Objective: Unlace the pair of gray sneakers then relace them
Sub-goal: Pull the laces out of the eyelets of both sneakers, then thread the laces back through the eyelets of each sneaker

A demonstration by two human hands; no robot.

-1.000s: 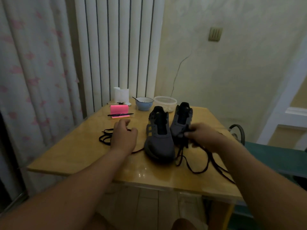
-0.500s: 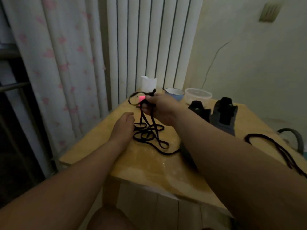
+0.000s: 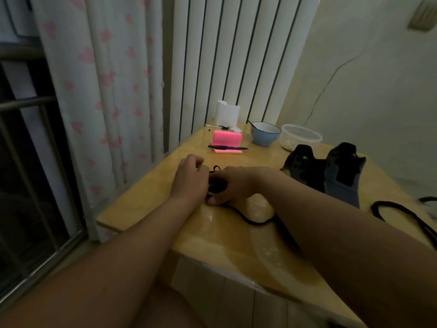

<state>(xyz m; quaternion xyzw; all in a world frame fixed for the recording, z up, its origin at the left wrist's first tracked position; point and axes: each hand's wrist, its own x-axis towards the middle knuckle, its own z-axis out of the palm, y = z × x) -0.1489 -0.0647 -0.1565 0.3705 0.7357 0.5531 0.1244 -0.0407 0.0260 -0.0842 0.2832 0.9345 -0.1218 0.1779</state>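
Two gray sneakers stand side by side at the right of the wooden table (image 3: 146, 204): the left sneaker (image 3: 305, 169) and the right sneaker (image 3: 343, 176), both with no laces. My right hand (image 3: 229, 185) grips a bunched black lace (image 3: 216, 184) down on the tabletop, and a tail of it trails off toward my forearm. My left hand (image 3: 189, 178) sits against the bunch with curled fingers; whether it holds the lace is hidden. A second black lace (image 3: 402, 214) lies loose at the table's right edge.
At the table's back stand a pink sticky-note block (image 3: 227, 138) with a black pen (image 3: 227, 147), a blue bowl (image 3: 265, 133), a clear plastic container (image 3: 300, 138) and a white paper roll (image 3: 227, 113). A curtain hangs left, beside a window.
My right hand has brought the black lace down from the air onto the table and bunched it. My left hand closed in against it. The view shifted left.
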